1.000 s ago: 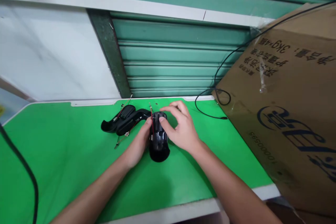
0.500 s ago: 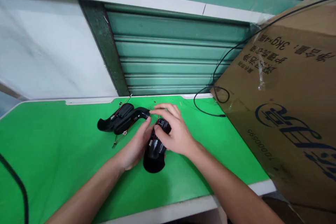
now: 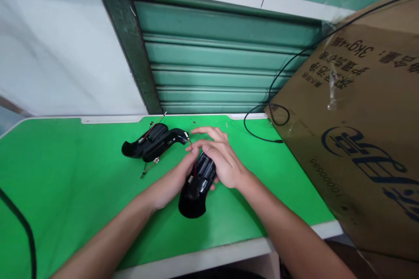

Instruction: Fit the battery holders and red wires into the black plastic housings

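Note:
A curved black plastic shell [image 3: 196, 192] with a dark compartment and a thin red wire is held at the middle of the view. My left hand [image 3: 175, 181] is closed on its left side, with some fingertips showing past its right edge. My right hand [image 3: 221, 157] bends over the shell's upper end, its fingers at the red wire [image 3: 190, 141], whose small white connector sticks up beyond the fingertips. Left of my hands, two similar black shells [image 3: 157, 144] lie side by side, with thin wires along them.
The shells lie on a green tabletop [image 3: 81, 196] with a white edge. A large cardboard box [image 3: 353, 109] stands at the right. A black cable [image 3: 262, 137] loops near the box, another curves at the far left. A green shutter rises behind.
My right thumb has moved up off the shell's middle, showing more of its compartment. The red wire's white connector now shows above my fingers. The view has shifted slightly.

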`<state>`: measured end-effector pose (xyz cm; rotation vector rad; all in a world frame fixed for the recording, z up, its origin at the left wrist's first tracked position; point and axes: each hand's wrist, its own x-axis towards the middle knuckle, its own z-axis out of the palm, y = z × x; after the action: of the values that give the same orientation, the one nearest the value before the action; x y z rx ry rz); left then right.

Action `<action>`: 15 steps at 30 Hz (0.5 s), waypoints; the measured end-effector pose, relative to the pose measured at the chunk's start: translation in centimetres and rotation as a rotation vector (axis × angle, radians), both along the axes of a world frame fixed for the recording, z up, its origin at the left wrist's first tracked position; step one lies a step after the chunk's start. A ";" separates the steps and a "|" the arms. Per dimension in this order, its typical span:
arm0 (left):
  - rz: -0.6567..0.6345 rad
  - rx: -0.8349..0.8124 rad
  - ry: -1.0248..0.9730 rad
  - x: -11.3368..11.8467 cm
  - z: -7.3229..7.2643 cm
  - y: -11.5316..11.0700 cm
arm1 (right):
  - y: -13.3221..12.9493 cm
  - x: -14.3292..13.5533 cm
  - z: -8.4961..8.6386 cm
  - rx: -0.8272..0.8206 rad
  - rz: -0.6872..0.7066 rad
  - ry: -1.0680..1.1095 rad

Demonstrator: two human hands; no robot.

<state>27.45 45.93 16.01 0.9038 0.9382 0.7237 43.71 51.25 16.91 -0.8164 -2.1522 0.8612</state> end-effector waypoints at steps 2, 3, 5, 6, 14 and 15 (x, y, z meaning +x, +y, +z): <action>0.025 -0.034 -0.012 0.0 -0.3 -0.1 | 0.2 0.1 0.1 -0.080 0.061 0.032; 0.031 -0.055 -0.018 -0.1 -0.5 -0.1 | 0.3 0.2 0.0 -0.122 0.075 0.062; 0.021 -0.091 -0.026 -0.1 -0.8 -0.1 | 0.7 0.1 -0.3 -0.188 0.072 0.143; 0.013 -0.101 -0.031 -0.2 -0.8 0.0 | 0.8 0.1 -0.5 -0.200 0.055 0.184; 0.122 -0.099 -0.110 -0.2 -0.4 0.3 | 0.4 -0.8 -1.0 0.201 -0.351 0.301; 0.157 -0.091 -0.106 -0.1 -0.5 0.3 | 0.2 -0.9 -0.9 0.255 -0.364 0.271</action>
<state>27.31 46.22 15.53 0.7105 0.9467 0.8477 42.85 51.41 15.97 -0.8693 -1.7583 0.4688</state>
